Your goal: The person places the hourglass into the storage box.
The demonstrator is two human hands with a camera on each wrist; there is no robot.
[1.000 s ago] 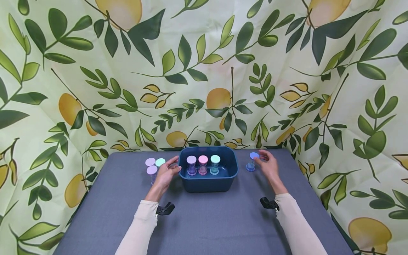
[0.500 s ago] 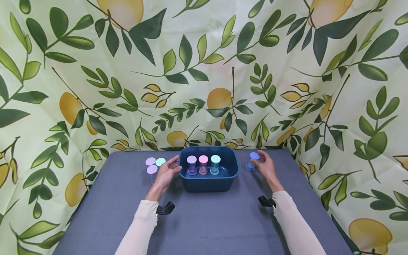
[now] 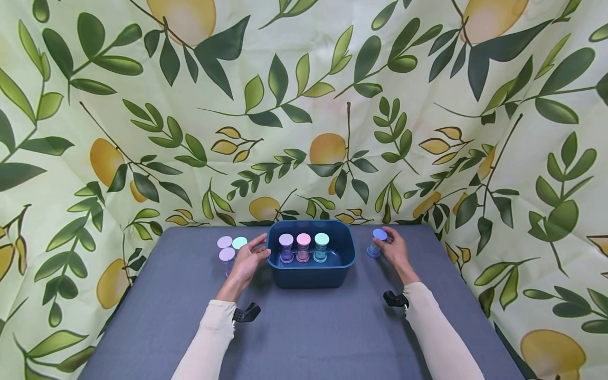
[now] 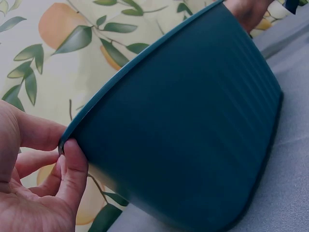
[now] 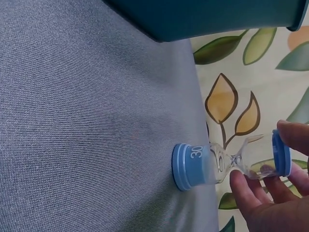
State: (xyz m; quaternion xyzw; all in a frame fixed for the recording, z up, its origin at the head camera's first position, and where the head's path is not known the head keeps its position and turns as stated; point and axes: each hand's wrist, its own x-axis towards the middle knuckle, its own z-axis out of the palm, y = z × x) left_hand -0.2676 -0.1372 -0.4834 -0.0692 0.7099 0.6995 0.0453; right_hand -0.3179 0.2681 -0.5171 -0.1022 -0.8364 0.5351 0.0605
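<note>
blue hourglass: clear glass, "30" on base | right hand now pinches its top, earlier just beside | left hand grips bin rim

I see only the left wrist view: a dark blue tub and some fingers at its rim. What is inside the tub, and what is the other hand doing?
Observer: In the head view, the tub holds three sand timers standing upright: a purple-capped one, a pink-capped one and a green-capped one.
Operator: And the right hand?
Observer: The right hand is at the blue sand timer, which stands on the grey table to the right of the tub. Its fingertips touch the timer's top cap.
Operator: Is anything on the left side of the tub?
Observer: Yes, three more capped timers stand there, beside the left hand, which holds the tub's rim.
</note>
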